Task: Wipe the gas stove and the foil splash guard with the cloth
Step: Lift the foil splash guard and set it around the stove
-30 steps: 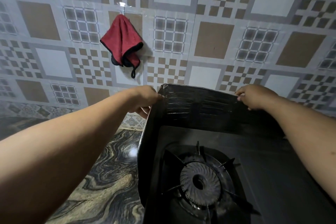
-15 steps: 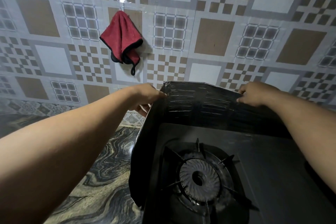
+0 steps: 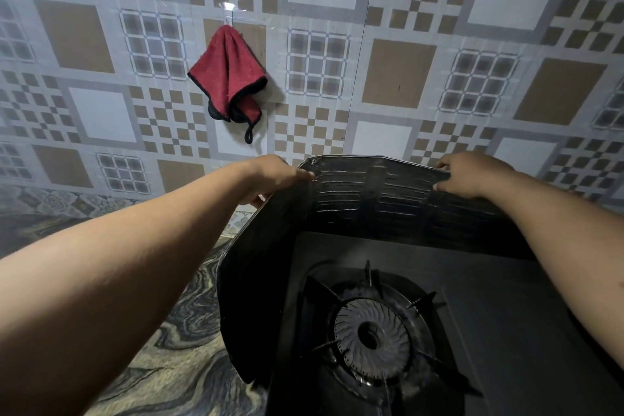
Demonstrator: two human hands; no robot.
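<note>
The guard (image 3: 388,199) is a dark, thin sheet, embossed with rows of short raised ribs that catch a dull sheen. It is bent at a corner: one panel stands along the back of the stove (image 3: 526,331), the other runs down its left side, its lower edge curling loosely over the bench (image 3: 162,378). The stove top is flat, black and matt. Its burner (image 3: 373,338) is a round metal disc with fine swirling slots about a central hole, ringed by pointed black pan supports.

The cloth (image 3: 228,78) is red, nappy, edged in black, and hangs in soft folds from a hook (image 3: 230,10) on the wall (image 3: 398,71), well above and to the left of the guard, with a small black loop dangling below it. The wall is glossy tile in brown, grey and white checks. The bench is polished stone with swirling grey and cream veins.

Both arms reach forward, bare. The left hand (image 3: 273,176) pinches the guard's top edge at the bent corner, thumb on the inner face, fingers behind. The right hand (image 3: 469,172) grips the same edge further right, knuckles up, fingers curled over it.
</note>
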